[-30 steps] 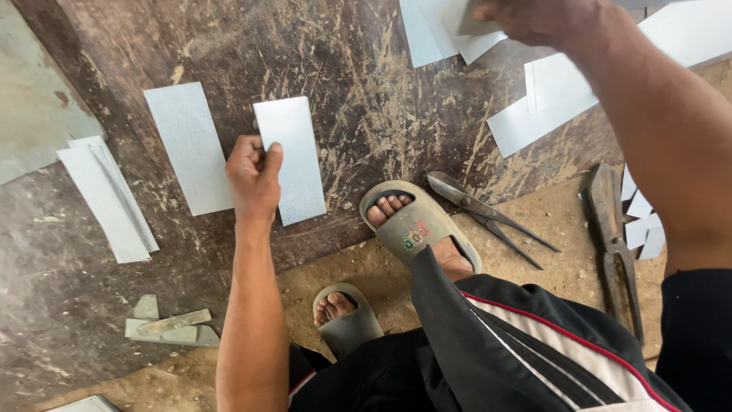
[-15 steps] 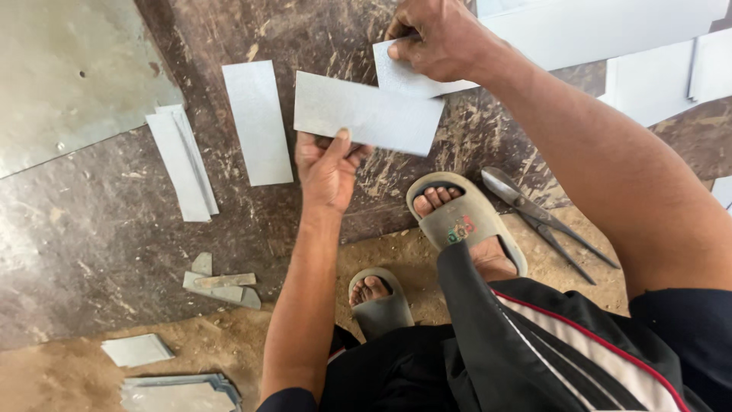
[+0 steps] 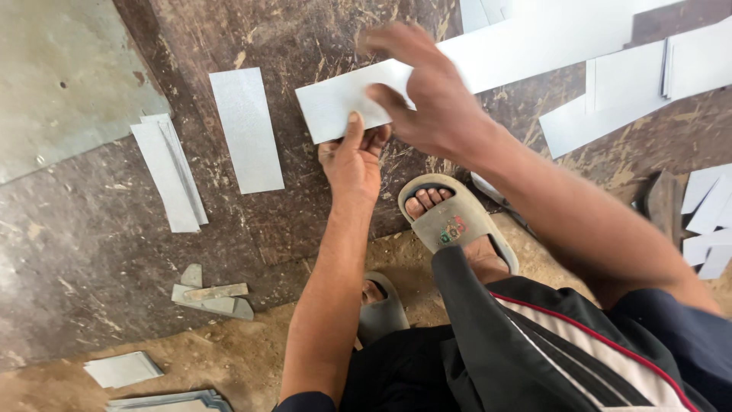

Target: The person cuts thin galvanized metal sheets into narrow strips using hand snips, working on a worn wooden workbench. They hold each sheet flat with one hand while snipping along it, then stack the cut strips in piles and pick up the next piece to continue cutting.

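Grey metal strip (image 3: 335, 107) pinched in both hands (image 3: 352, 156) (image 3: 427, 99), bare board alongside.

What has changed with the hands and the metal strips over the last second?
The right hand came in from the upper right carrying a sheet strip and laid it crosswise on the board. The left hand, which had been pressing an upright strip, now holds this one's lower edge. The upright strip and the narrow strip stack lie unmoved.
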{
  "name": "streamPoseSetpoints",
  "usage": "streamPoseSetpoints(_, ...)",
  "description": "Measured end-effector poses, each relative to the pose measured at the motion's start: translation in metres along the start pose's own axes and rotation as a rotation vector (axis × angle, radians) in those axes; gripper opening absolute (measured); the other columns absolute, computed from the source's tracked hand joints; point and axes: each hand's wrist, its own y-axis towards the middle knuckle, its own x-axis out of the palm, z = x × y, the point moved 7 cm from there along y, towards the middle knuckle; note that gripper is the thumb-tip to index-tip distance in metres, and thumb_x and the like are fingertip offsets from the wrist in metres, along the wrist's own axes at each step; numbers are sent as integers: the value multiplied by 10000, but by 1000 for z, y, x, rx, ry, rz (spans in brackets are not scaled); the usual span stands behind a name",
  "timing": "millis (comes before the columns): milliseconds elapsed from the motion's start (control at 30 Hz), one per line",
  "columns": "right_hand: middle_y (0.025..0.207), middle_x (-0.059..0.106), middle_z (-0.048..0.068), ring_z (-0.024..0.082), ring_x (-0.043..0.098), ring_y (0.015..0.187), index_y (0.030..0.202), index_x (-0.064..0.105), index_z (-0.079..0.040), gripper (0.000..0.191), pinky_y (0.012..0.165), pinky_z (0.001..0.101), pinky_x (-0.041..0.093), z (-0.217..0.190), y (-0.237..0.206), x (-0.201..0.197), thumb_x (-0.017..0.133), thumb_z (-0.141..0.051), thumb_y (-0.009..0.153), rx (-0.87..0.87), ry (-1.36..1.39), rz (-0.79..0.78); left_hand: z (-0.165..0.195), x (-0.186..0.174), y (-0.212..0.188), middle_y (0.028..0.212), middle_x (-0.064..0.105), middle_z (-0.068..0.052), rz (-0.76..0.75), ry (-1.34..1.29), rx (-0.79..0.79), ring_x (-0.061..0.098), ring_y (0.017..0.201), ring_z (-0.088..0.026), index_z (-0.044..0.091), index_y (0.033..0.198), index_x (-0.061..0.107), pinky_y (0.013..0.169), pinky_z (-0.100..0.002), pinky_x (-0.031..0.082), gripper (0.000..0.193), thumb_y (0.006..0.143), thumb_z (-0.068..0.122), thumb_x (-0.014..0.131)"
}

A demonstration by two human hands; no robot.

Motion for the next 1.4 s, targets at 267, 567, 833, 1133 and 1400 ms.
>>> streamPoseSetpoints(267, 1059, 706, 122, 177, 741, 918, 1085, 592, -2, 279, 833, 325, 618, 105, -114, 61, 752, -158, 919, 761, 1233, 486, -15, 4, -23, 1056, 700, -232, -56, 35, -143, 739, 874, -325, -122, 1216, 550, 717, -420, 638, 323, 958, 7, 695)
streamPoseSetpoints(567, 893, 669, 50, 98, 589, 758, 993, 704, 83, 221, 619, 291, 472, 135, -115, 26, 773, -127, 981, 509, 833, 661, 101, 35, -67, 1241, 551, -182, -194, 1120, 734, 595, 1130, -273, 82, 1467, 438, 957, -427, 558, 726, 889, 234, 852)
streamPoseSetpoints(833, 920, 747, 59, 87, 641, 817, 1187, 717, 64, 266, 672, 263, 527, 46, -89, 4, 705, -144, 1021, 184, 358, 462, 34, 114, -57, 1455, 489, -171, -478, 1555, 801, 480, 1380, -378, 66, 1607, 296, 1200, -535, 344, 989, 882, 374, 894)
streamPoseSetpoints(1133, 1323, 656, 111, 284, 630, 1240, 1544, 438, -81, 929, 1021, 435, 558, 35, -55, -47, 869, -411, 791, -190, 233, -125, 11, 126, -39, 1375, 514, -146, -639, 1267, 692, 515, 1339, -343, 103, 1510, 376, 1130, -515, 478, 978, 768, 397, 942)
streamPoseSetpoints(1400, 1422, 601, 132, 290, 592, 1326, 1505, 473, -74, 880, 1107, 435, 528, 15, -30, -61, 897, -367, 792, -337, 136, -67, 20, 150, -29, 1432, 472, -142, -697, 1187, 808, 477, 1368, -367, 135, 1522, 289, 1184, -504, 399, 1074, 700, 301, 960)
